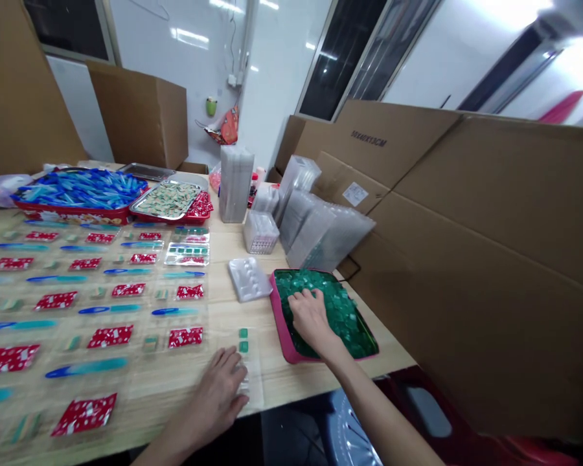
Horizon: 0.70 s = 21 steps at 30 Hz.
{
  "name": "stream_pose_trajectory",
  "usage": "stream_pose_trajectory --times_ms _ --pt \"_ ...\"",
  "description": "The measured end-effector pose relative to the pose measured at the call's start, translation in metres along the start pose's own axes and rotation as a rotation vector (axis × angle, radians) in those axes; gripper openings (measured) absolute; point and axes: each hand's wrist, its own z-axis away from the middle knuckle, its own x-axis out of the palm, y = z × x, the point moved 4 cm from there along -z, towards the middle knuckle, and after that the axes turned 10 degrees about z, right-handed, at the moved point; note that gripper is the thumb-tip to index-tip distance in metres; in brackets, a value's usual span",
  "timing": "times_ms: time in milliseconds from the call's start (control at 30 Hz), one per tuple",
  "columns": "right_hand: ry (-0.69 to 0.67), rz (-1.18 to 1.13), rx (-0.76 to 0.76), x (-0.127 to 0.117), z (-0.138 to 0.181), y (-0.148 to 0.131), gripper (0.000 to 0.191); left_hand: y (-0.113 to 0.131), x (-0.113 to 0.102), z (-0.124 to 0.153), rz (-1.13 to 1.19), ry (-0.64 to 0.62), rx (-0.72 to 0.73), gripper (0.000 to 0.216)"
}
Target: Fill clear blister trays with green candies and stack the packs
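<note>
A pale wood-grained counter [222,255] is carrying the pink tray [280,323], which is lying near the counter's front edge. A large cardboard box [490,246] is standing just to the right of the pink tray. Rows of clear packs [187,254] are covering the counter well to the left of the pink tray, and blue tools [86,368] and red packets [86,414] are showing in them. Farther off, beyond the packs and left of the pink tray, a red tray [72,213] is holding a heap of more blue tools. Clear plastic stacks [237,184] are standing behind the pink tray. A silver tray [153,215] is sitting behind and to its left, holding small pale pieces [168,197]. The right hand [315,317] is resting inside the pink tray, its bent fingers touching the heap; I cannot tell whether they are pinching a piece. The left hand [217,391] is lying loosely curled over a clear tray [255,382] in front and left of the pink tray; whether it is gripping or only pressing is staying unclear. A white moulded tray [240,278] is lying just beside the pink tray's left rim. Smallest, green squares [342,307] are filling the pink tray, and two more are lying in line just past the left hand's fingers.
</note>
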Motion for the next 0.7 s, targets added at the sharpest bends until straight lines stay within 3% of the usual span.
stream_pose_trajectory --times_ms 133,233,300,467,600,700 --pt "0.035 -0.069 -0.010 0.005 -0.001 0.010 0.024 -0.004 -0.002 0.001 0.008 0.024 -0.010 0.034" --pt "0.096 -0.411 0.028 -0.004 0.007 0.014 0.018 -0.006 -0.001 0.003 0.044 0.077 0.033 0.031" --pt "0.061 -0.747 0.042 -0.009 0.014 0.010 0.012 -0.005 -0.004 0.002 0.121 0.169 0.065 0.028" --pt "-0.117 -1.446 0.070 -0.015 0.030 -0.030 0.015 0.001 -0.023 -0.012 0.639 0.475 -0.039 0.019" --pt "-0.176 -1.641 0.094 -0.010 0.038 -0.065 0.018 0.005 -0.030 -0.024 1.189 0.495 -0.121 0.029" --pt "-0.173 -1.706 0.132 -0.003 0.041 -0.078 0.020 0.004 -0.030 -0.022 1.338 0.510 -0.185 0.027"
